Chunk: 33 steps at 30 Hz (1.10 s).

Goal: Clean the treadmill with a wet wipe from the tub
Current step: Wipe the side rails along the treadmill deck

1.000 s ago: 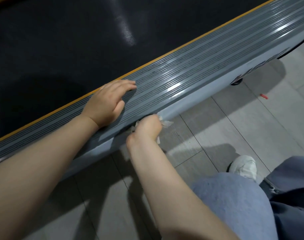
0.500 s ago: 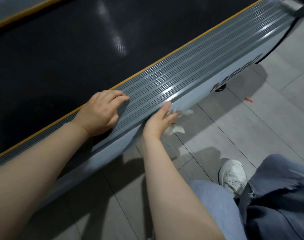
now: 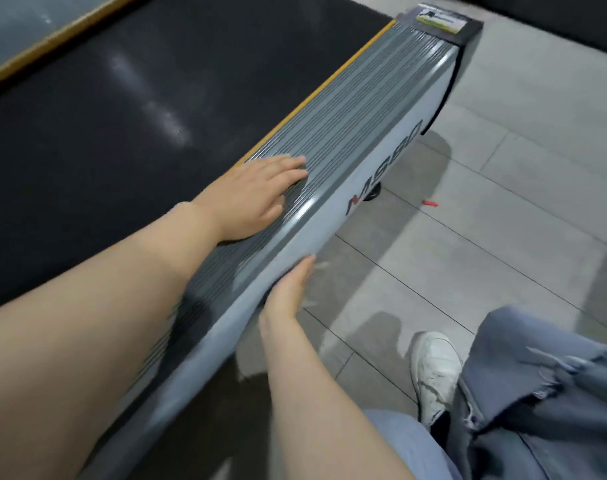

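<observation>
Nearest, a jeans-clad knee [image 3: 544, 403] and a white shoe [image 3: 435, 372] rest on the tiled floor [image 3: 502, 188] beside the treadmill [image 3: 329, 216]. The right hand [image 3: 288, 292] lies with straight fingers against the treadmill's pale side panel, pressing the wipe [image 3: 312, 301] there; only blurred white scraps of it show at the hand's far edge. Just beyond, the left hand [image 3: 250, 199] rests flat, fingers spread, on the ribbed grey side rail, apart from the wipe, with the black belt [image 3: 104, 140] past it.
</observation>
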Each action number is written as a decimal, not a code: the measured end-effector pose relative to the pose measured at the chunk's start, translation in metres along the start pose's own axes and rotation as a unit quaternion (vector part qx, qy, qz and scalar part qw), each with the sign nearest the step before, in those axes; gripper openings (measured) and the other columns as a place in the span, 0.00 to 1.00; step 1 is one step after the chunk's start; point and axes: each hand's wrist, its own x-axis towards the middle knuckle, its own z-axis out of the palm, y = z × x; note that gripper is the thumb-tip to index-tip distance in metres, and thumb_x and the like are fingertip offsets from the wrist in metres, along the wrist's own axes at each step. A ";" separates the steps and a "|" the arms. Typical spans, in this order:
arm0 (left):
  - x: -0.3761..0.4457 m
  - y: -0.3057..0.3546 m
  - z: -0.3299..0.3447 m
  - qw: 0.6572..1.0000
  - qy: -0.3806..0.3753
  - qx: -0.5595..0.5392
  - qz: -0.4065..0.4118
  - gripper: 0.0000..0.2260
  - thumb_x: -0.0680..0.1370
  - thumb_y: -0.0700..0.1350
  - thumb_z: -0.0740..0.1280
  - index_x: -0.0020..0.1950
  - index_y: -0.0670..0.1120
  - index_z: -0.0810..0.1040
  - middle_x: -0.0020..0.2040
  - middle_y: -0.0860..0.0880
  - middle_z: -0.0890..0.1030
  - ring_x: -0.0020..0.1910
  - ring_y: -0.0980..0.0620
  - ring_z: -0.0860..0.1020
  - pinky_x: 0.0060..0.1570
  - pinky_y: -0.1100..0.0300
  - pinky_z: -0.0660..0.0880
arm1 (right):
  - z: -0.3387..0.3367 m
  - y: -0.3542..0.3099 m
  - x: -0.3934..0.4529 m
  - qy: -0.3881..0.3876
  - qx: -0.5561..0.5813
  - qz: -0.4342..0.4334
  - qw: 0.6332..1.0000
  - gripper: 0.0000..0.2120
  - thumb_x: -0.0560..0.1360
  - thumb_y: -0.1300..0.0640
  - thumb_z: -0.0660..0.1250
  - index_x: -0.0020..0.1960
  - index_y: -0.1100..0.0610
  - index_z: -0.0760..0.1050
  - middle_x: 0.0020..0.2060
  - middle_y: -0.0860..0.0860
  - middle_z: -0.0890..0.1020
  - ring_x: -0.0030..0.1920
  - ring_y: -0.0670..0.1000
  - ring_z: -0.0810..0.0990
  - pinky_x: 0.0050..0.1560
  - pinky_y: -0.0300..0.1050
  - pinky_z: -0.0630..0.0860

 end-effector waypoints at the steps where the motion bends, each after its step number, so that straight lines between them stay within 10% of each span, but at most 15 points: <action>1: 0.013 0.002 0.001 1.000 -0.002 -0.003 0.007 0.25 0.80 0.43 0.57 0.78 0.43 0.63 0.79 0.46 0.61 0.79 0.47 0.59 0.77 0.54 0.52 | 0.002 -0.009 0.003 0.002 0.004 0.023 1.000 0.39 0.64 0.20 0.54 0.67 0.42 0.70 0.68 0.48 0.76 0.66 0.51 0.75 0.70 0.56 0.68; 8: 0.085 -0.007 0.001 0.997 -0.026 -0.002 0.070 0.30 0.79 0.52 0.49 0.80 0.45 0.58 0.81 0.47 0.57 0.80 0.50 0.54 0.78 0.51 0.52 | 0.021 -0.067 0.031 -0.030 -0.114 -0.295 0.948 0.33 0.79 0.37 0.48 0.80 0.48 0.45 0.79 0.42 0.47 0.77 0.37 0.44 0.76 0.36 0.44; 14: 0.107 -0.013 0.003 0.995 -0.033 -0.021 0.094 0.29 0.81 0.52 0.49 0.82 0.47 0.54 0.82 0.49 0.53 0.80 0.53 0.49 0.79 0.50 0.50 | 0.003 -0.078 0.083 -0.033 -0.045 -0.060 0.997 0.46 0.65 0.17 0.51 0.77 0.40 0.59 0.76 0.42 0.64 0.75 0.44 0.62 0.77 0.52 0.57; 20: 0.110 -0.014 0.003 0.994 -0.031 -0.037 0.102 0.28 0.80 0.50 0.52 0.81 0.46 0.56 0.81 0.49 0.55 0.80 0.52 0.51 0.78 0.45 0.54 | 0.003 -0.100 0.095 -0.102 -0.147 -0.300 0.937 0.32 0.81 0.40 0.51 0.81 0.50 0.46 0.78 0.41 0.48 0.77 0.36 0.49 0.77 0.36 0.47; 24: 0.111 -0.013 0.003 0.993 -0.034 -0.040 0.103 0.28 0.80 0.50 0.52 0.81 0.46 0.56 0.81 0.49 0.55 0.80 0.51 0.51 0.77 0.44 0.54 | -0.013 -0.043 0.158 -0.044 0.012 -0.035 0.998 0.43 0.63 0.18 0.58 0.71 0.38 0.69 0.68 0.44 0.76 0.70 0.49 0.72 0.73 0.57 0.65; 29: 0.113 -0.015 0.004 0.993 -0.032 -0.046 0.103 0.29 0.80 0.49 0.54 0.81 0.45 0.57 0.81 0.48 0.55 0.81 0.50 0.51 0.77 0.43 0.55 | 0.010 -0.145 0.116 -0.062 -0.053 -0.220 0.972 0.28 0.81 0.37 0.48 0.79 0.46 0.56 0.77 0.39 0.58 0.76 0.38 0.55 0.76 0.38 0.53; 33: 0.113 -0.014 0.002 0.993 -0.040 -0.052 0.098 0.29 0.80 0.48 0.54 0.81 0.45 0.57 0.81 0.49 0.55 0.81 0.50 0.52 0.77 0.42 0.55 | 0.017 -0.162 0.139 -0.084 -0.111 -0.362 0.922 0.28 0.83 0.44 0.48 0.80 0.52 0.52 0.78 0.42 0.54 0.78 0.42 0.51 0.79 0.49 0.50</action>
